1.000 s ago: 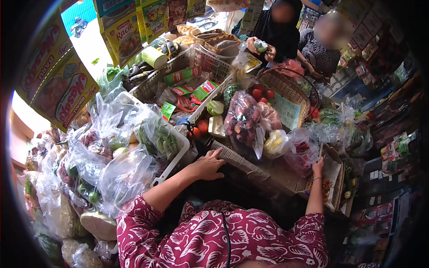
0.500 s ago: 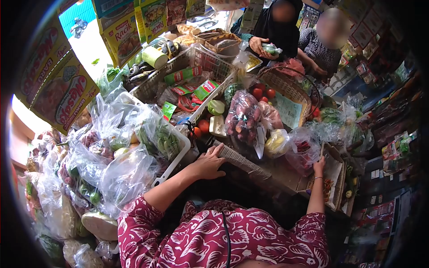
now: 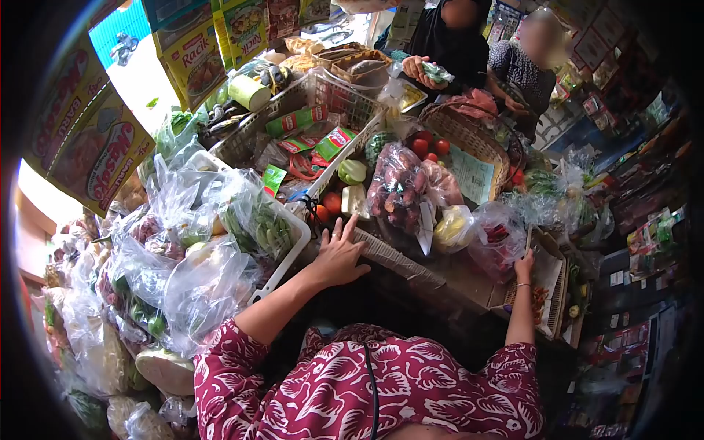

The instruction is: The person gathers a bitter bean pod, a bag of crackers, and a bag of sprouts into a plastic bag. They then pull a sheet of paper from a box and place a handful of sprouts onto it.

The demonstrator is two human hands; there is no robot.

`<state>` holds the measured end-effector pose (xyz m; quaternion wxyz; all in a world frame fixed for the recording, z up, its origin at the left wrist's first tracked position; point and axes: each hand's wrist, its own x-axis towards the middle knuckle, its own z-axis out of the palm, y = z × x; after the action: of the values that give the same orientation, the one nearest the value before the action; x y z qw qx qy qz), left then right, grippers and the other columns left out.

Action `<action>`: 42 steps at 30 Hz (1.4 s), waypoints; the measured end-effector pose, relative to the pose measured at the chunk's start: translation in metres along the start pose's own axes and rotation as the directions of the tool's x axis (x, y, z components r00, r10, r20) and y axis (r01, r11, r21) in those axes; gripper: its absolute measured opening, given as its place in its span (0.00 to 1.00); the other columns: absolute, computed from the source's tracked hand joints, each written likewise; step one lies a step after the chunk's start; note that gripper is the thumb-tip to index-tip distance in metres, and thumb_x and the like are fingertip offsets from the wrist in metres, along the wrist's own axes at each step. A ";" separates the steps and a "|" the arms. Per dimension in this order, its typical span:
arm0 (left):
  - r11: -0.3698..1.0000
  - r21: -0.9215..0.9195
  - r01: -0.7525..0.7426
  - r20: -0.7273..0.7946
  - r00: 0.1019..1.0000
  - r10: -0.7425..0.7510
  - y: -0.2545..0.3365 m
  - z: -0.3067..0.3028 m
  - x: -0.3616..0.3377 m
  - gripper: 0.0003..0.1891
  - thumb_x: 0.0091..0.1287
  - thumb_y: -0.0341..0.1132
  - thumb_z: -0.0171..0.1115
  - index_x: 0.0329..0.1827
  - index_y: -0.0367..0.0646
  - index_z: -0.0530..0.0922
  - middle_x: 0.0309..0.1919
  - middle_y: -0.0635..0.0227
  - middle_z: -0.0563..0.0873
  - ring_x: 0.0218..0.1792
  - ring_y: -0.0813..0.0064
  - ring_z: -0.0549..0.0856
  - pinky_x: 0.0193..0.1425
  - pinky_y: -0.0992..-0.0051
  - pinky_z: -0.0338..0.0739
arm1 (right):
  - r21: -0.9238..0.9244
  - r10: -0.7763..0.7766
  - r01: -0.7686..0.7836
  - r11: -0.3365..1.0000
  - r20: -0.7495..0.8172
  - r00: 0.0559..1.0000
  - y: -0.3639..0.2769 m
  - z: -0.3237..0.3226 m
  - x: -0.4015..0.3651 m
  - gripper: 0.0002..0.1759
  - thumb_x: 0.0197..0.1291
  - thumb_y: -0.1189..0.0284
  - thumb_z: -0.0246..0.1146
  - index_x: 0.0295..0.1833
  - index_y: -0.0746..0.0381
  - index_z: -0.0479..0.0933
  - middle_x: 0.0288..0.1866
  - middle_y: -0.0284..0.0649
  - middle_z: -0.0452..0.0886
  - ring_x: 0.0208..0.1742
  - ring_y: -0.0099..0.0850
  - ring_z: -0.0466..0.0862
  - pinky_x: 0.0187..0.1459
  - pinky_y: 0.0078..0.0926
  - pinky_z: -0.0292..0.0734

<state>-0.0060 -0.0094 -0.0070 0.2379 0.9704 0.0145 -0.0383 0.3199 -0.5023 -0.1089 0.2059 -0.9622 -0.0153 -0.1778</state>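
Note:
My left hand (image 3: 339,257) is open, palm down, with its fingers spread at the near edge of the stall. Its fingertips are right by a pale white block (image 3: 354,201) and red tomatoes (image 3: 332,202). Beside it runs the worn cardboard edge (image 3: 400,258). My right hand (image 3: 524,270) is closed at the left rim of a shallow basket (image 3: 551,291) that has small red and orange chillies (image 3: 540,299) in it. A plastic bag with red contents (image 3: 499,235) lies just left of that hand.
A bag of reddish-purple round produce (image 3: 396,187) sits in the middle. Behind it stand a crate of packets (image 3: 312,92) and a wicker basket (image 3: 488,139). Bagged vegetables (image 3: 213,271) pile up at left. Seasoning sachets (image 3: 194,62) hang overhead. A person (image 3: 447,44) across the stall holds a bagged item.
My left hand has moved slightly up and left from the cardboard edge, its fingers now pointing at the white block. My right hand stays at the basket rim. The view has shifted slightly.

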 end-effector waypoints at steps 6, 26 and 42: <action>0.995 -0.016 -0.100 -0.478 0.875 0.080 0.003 -0.014 0.009 0.25 0.48 0.40 0.65 0.51 0.48 0.73 0.66 0.48 0.50 0.67 0.44 0.47 0.67 0.53 0.45 | 0.002 -0.053 0.053 0.999 -0.083 0.995 0.008 0.006 0.001 0.24 0.46 0.69 0.61 0.51 0.65 0.68 0.43 0.57 0.75 0.46 0.53 0.73 0.49 0.41 0.67; 0.936 -0.345 0.064 -0.521 0.817 -0.248 -0.012 -0.019 0.020 0.28 0.49 0.42 0.65 0.57 0.56 0.69 0.67 0.44 0.44 0.67 0.37 0.38 0.65 0.46 0.40 | 0.180 0.095 -0.071 0.981 -0.127 0.987 -0.016 -0.013 -0.010 0.24 0.47 0.73 0.61 0.52 0.67 0.69 0.50 0.54 0.73 0.52 0.48 0.72 0.55 0.37 0.65; 0.956 -0.250 0.152 -0.368 0.899 -0.240 -0.011 -0.017 0.018 0.29 0.50 0.46 0.63 0.58 0.55 0.68 0.67 0.43 0.46 0.68 0.42 0.35 0.64 0.42 0.32 | 0.307 0.087 -0.031 0.951 -0.169 0.982 -0.034 -0.022 -0.017 0.19 0.54 0.71 0.55 0.51 0.67 0.69 0.46 0.51 0.76 0.48 0.42 0.76 0.49 0.31 0.70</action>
<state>0.0129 0.0085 0.0012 0.3286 0.9201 0.1643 0.1357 0.2928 -0.4798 -0.0825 0.3567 -0.8991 0.0052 -0.2535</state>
